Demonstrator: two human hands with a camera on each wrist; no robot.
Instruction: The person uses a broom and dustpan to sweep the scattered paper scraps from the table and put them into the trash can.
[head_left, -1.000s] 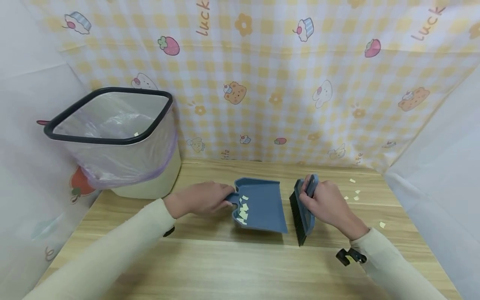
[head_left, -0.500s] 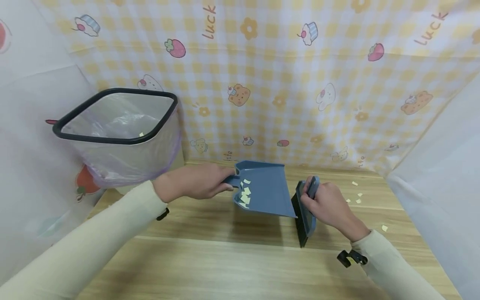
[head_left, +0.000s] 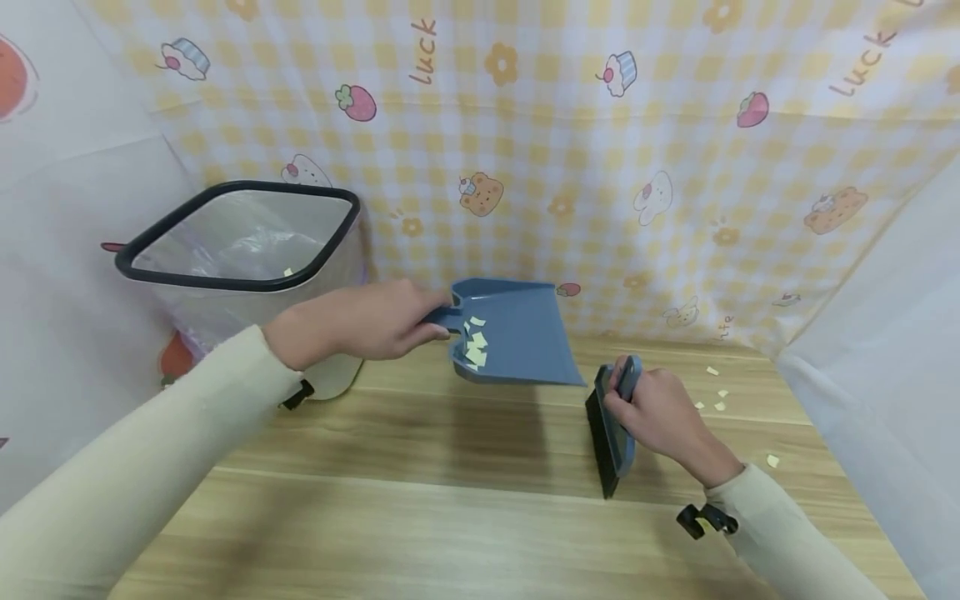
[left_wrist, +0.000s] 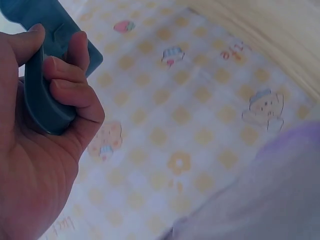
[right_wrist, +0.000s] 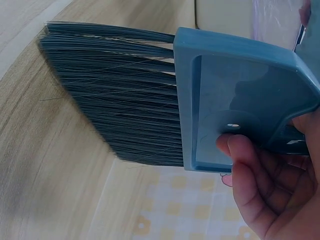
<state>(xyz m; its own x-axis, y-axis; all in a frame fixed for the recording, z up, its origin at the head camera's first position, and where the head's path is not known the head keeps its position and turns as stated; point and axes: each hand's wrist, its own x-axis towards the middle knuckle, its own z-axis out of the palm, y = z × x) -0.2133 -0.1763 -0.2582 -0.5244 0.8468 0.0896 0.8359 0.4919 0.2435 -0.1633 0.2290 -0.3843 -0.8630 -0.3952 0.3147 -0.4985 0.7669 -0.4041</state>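
My left hand (head_left: 382, 321) grips the short handle of a blue dustpan (head_left: 521, 333), raised above the table with its shadow below. Several pale yellow paper scraps (head_left: 476, 346) lie in the pan near its handle end. In the left wrist view, my fingers (left_wrist: 70, 85) curl round the dustpan handle (left_wrist: 42, 100). My right hand (head_left: 663, 417) holds a blue hand brush (head_left: 615, 429) by its handle, dark bristles facing left and down. The right wrist view shows the brush's dark bristles (right_wrist: 120, 100) and my right fingers (right_wrist: 250, 175) around its blue body.
A pale bin (head_left: 247, 308) with a black rim (head_left: 202, 283) and a clear liner stands at the back left; a scrap clings inside. Loose paper scraps (head_left: 720, 406) lie on the wooden table (head_left: 480, 533) at right. A checked curtain (head_left: 525, 167) hangs behind.
My left hand has lifted the dustpan, with the scraps in it, up and slightly left, away from the brush. My right hand and the brush have stayed nearly in place.
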